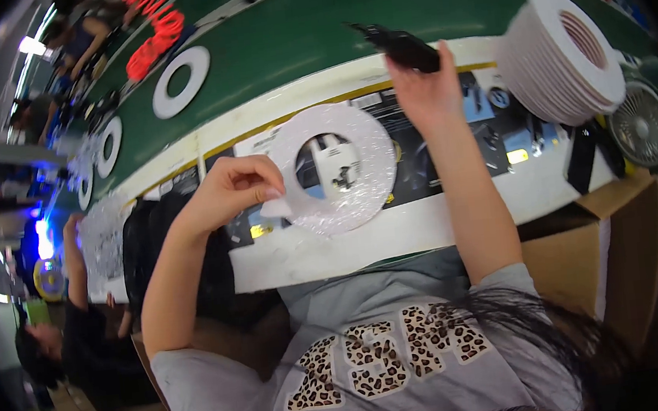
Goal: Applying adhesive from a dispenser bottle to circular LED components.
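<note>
A flat ring (376, 157), white and wrapped in shiny clear film, lies on the printed sheets in front of me. My left hand (236, 189) is at its left edge with thumb and fingers pinched together. Just under the fingertips a small white flap (275, 208) sticks out; whether they grip it is unclear. My right hand (431, 93) is raised beyond the ring to the right and holds a black handheld tool (407, 49). The tool has a thin, dark tip pointing away to the left; its exact kind is blurred.
A tall stack of white rings (544, 58) stands at the right, beside a small fan (640, 124). More rings (181, 83) lie along the green belt (273, 36). A red coiled hose (158, 36) hangs at the far left. An open carton (572, 261) is at lower right; a co-worker (81, 340) sits left.
</note>
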`<state>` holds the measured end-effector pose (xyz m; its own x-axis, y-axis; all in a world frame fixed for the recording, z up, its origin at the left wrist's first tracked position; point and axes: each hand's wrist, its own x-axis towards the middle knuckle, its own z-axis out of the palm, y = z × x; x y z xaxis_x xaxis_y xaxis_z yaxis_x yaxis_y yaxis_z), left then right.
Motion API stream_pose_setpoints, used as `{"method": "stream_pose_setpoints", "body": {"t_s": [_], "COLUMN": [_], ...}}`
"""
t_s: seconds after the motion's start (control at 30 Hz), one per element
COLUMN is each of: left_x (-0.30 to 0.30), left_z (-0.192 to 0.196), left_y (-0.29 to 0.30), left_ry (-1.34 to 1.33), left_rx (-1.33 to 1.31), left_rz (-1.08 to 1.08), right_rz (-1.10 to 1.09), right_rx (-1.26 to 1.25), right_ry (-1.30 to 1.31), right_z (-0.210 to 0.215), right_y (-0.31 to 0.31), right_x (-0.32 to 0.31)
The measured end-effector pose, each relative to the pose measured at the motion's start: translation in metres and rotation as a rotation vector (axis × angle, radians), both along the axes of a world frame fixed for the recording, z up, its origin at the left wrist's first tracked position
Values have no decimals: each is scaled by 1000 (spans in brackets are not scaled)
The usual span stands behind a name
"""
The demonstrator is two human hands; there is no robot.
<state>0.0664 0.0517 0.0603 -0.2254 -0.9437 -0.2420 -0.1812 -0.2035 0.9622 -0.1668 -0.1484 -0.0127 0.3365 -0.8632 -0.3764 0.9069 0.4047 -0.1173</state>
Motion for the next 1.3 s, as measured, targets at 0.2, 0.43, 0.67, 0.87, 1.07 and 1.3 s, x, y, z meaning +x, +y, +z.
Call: {"method": "stream_pose_setpoints", "body": {"t_s": [0.2,0.43,0.67,0.87,1.07,1.3], "left_x": [-9,-47,-33,-19,-45,-64], "left_z": [67,22,-58,-119,-68,-31], "left_y": [106,200,227,235,199,186], "left_ry": [-642,-1212,-1591,-1727,-1477,-1345], "left_rx": [-10,-49,164,121,417,247], "left_rz": [-174,-222,-539,-545,-661,-631], "right_rz": [28,86,57,39,35,22], "right_rx": [-79,-100,-134,-169,-104,-81], "right_ry": [12,-66,-139,-163,-148,-157], "right_z": [4,-3,-2,0,1,9], "right_y": [3,-3,-10,-15,-12,-7], "right_x": [-3,-1,-6,-13,-9,-14]}}
